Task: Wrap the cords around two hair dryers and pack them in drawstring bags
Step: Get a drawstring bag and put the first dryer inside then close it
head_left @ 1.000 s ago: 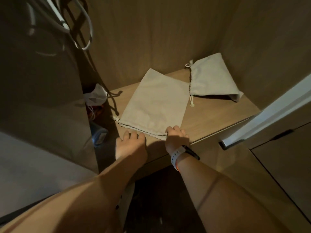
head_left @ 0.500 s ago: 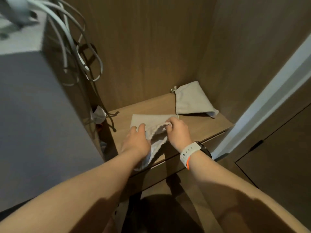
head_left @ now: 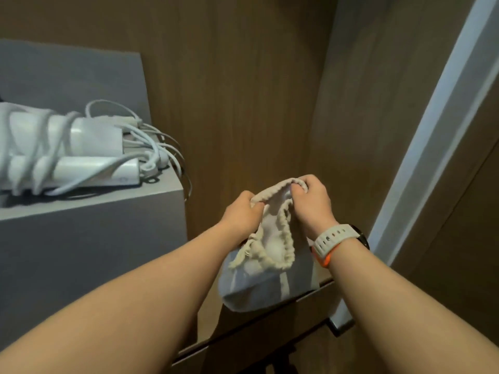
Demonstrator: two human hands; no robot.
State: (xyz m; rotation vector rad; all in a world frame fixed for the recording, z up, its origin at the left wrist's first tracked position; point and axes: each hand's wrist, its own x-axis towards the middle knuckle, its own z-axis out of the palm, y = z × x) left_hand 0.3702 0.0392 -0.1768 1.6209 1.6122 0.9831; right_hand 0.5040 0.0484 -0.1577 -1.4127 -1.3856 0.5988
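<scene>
Forearms reach forward from the lower edge of the view, both bent slightly inward so that the hands meet over one drawstring bag (head_left: pixel 259 287). A pale watch (head_left: pixel 334 237) with an orange underside sits on the right wrist.

The bag hangs from the hands just above the front edge of a wooden shelf (head_left: pixel 208 327), its closed bottom sagging toward the ledge and its gathered mouth turned up. The left hand (head_left: pixel 243 211) pinches the near-left side of the ruffled rim, fingers curled over it. The right hand (head_left: pixel 313 201) grips the far-right side the same way, fingertips tucked into the opening, knuckles up. The mouth gapes only part-way between them.

The step in hand looks to be opening the bag to take a dryer. Next, the rim likely needs drawing wider, then one hand must let go and reach left while the other holds the mouth open.

Further off, to the left and higher, the two hair dryers (head_left: pixel 86 139) lie side by side on a grey block (head_left: pixel 94 252), white cords (head_left: pixel 159 149) wound round their bodies, loose loops spilling over the block's corner. Behind stands a brown wood wall (head_left: pixel 243 90). A second bag is not in view.
</scene>
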